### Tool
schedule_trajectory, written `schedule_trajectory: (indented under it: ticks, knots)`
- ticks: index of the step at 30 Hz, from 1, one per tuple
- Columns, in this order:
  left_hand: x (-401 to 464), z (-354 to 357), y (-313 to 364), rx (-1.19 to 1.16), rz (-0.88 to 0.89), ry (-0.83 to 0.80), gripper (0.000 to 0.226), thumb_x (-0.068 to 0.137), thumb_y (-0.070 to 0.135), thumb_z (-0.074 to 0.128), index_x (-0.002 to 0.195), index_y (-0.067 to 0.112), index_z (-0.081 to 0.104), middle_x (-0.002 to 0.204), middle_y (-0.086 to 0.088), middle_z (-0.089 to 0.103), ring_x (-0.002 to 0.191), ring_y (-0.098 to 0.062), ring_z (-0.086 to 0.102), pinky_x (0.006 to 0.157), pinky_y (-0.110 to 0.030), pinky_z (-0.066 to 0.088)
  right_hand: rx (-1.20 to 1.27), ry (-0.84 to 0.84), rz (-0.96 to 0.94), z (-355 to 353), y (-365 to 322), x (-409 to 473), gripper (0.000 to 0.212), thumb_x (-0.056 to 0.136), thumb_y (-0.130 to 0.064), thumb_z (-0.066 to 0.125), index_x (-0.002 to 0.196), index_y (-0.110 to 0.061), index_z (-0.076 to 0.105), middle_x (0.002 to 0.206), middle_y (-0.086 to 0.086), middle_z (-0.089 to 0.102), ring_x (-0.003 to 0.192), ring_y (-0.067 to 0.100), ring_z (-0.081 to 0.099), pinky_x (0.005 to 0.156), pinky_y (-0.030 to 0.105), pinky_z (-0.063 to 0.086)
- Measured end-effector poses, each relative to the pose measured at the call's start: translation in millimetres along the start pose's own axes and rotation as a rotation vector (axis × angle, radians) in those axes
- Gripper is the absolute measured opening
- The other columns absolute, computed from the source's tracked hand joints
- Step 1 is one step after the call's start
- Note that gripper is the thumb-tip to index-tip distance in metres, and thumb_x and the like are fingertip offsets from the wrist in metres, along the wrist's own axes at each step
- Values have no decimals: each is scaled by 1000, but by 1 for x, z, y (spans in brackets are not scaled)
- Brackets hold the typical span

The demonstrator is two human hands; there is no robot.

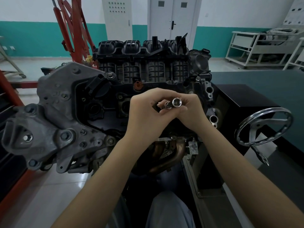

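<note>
Left hand (144,112) and right hand (191,112) clamp curled fingers round a socket tool (176,102) (shaft mostly hidden between them).

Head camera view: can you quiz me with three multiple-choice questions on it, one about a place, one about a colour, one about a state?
1. Where is the chrome handwheel relative to the engine?
A) left of it B) right of it C) on top of it
2. What colour is the hoist frame behind the engine?
A) red B) yellow C) blue
3. What state is the chrome socket in?
A) lying on the engine B) fitted on a bolt C) held between the left hand and right hand

Answers: 1 B, it stands at the engine's right; 2 A, its beams are red; 3 C, both hands' fingers curl round it above the engine.
</note>
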State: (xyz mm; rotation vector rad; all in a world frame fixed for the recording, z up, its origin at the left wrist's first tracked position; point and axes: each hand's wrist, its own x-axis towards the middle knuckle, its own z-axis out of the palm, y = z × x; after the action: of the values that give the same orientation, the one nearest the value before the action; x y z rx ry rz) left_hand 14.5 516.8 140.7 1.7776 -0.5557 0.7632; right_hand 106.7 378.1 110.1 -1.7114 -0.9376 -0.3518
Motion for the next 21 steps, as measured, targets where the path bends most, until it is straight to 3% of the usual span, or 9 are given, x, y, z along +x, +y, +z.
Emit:
schedule_trajectory:
  ticks: [3,6,9,12,17,19,21]
  knots:
    - [-1,1,0,-59,-14,-8,31,75,2,77,102,16,70,94,3,72,93,-8,68,87,-25,54,-2,-25,-16,2,-6,-1,24,81,-6,71,89,-29,69,84,-23,71,87,1,68,79,17,50]
    - [-2,-2,-1,-182,-36,-79,37,78,-6,70,110,13,66,100,-5,72,100,-17,68,92,-36,54,12,-35,1,4,-9,-1,22,79,-15,69,83,-36,68,82,-28,69,85,-2,67,78,14,49]
    - [-1,-1,0,-103,-32,-93,36,76,0,77,109,9,68,101,-3,71,100,-15,68,92,-33,54,11,5,4,1,-2,0,30,72,0,77,78,-29,73,78,-19,72,82,2,69,76,17,50]
    - [0,0,1,6,-45,7,31,70,9,84,97,14,72,92,5,72,91,-7,68,85,-27,55,-19,0,0,0,0,0,20,75,2,76,88,-14,73,86,-4,73,85,9,70,78,23,53]
    - [1,-5,1,-99,-63,-85,37,77,-5,74,109,12,68,100,-2,72,99,-12,69,91,-35,55,17,-53,-14,4,-11,-2,19,80,-18,65,89,-36,65,84,-30,69,87,-6,66,78,10,48]
    - [1,-7,1,-128,-53,-158,38,78,-8,71,112,8,66,102,-7,72,102,-17,68,93,-39,54,26,-33,-13,3,-8,-2,18,76,-15,69,83,-31,69,81,-27,70,85,-4,67,76,12,48]
    - [2,-7,1,-65,-44,-157,36,75,-4,76,109,7,68,101,-5,72,100,-15,68,92,-37,54,22,-3,-9,1,-3,-1,17,74,-5,75,81,-21,74,82,-15,73,85,5,69,78,22,53]
